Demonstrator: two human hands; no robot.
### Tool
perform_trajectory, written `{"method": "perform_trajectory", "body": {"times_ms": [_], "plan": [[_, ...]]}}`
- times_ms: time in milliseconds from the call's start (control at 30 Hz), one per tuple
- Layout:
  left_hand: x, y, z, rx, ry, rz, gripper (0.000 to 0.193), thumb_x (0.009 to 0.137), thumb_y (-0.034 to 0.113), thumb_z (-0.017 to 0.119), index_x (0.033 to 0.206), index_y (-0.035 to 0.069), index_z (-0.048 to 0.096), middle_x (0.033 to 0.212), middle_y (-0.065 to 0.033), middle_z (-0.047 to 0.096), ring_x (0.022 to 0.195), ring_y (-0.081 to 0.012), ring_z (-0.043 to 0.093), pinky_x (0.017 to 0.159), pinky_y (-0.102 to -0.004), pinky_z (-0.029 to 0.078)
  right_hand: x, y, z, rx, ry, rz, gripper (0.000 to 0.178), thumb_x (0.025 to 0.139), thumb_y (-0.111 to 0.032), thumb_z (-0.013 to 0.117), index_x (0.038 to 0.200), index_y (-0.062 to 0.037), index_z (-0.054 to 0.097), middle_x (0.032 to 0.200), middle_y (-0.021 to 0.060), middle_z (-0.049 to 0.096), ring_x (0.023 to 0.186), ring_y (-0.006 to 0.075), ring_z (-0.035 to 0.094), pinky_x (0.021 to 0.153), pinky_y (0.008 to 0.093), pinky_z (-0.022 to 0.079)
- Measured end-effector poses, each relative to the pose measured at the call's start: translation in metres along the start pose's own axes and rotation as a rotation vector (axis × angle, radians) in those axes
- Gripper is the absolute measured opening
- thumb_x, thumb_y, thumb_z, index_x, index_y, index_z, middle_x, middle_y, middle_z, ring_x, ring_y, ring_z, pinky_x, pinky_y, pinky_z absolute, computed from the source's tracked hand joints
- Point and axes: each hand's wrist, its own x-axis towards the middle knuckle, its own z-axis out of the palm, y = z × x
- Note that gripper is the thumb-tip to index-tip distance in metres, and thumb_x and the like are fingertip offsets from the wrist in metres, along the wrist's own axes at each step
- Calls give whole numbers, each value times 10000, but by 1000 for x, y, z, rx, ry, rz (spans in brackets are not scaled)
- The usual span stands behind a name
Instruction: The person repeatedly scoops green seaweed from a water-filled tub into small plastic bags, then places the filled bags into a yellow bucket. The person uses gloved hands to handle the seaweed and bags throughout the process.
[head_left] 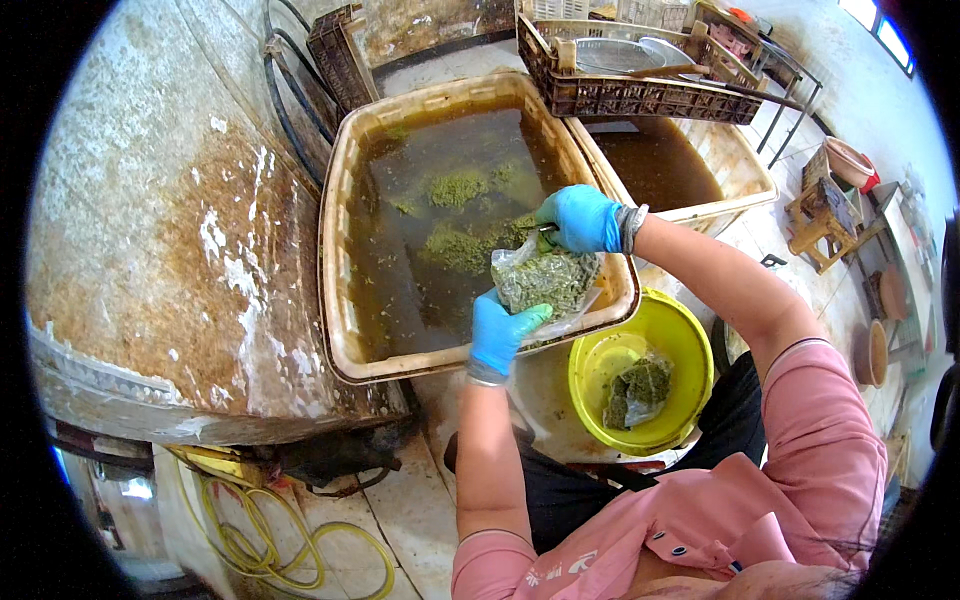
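Observation:
A clear plastic bag packed with green, moss-like plant matter [548,282] is held over the near right rim of a large, water-filled tub [352,368]. My left hand [500,332], in a blue glove, grips the bag's lower left side with the thumb across its front. Above the bag's upper edge, my blue-gloved right hand [584,218] is closed. A small dark thing shows at its fingers, too little visible to name. Clumps of the same green matter [460,246] float in the tub's brownish water.
A yellow bucket [690,385] below the tub holds another bag of green matter [638,390]. Behind stands a second tub [745,182] of brown liquid, with a crate [640,100] and a round sieve [610,56] over it. A yellow hose [235,535] lies coiled at lower left.

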Motion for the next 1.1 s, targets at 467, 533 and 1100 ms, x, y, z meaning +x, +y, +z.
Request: {"method": "perform_trajectory", "body": {"times_ms": [467,533,1100], "plan": [[8,-3,-12,265,197,93,548,711,80,794,1195,-30,563,1089,-110,641,914,-157,608,782,-310,508,-14,-2,-25,508,-147,180,266,786,-238,714,784,17,639,592,79,561,562,155,512,559,356,434],[15,-13,-10,252,334,146,628,739,115,782,1280,-8,489,1168,-129,587,939,-181,599,747,-327,524,-12,-7,-25,458,-49,128,274,787,-242,709,768,19,627,574,83,537,554,160,506,557,366,429],[38,-29,1,-460,143,2,405,866,207,646,1207,21,533,1119,-88,590,966,-195,605,793,-336,536,-26,-44,17,1490,42,411,141,816,-146,673,792,-8,654,617,3,572,495,64,490,465,218,396]]}}
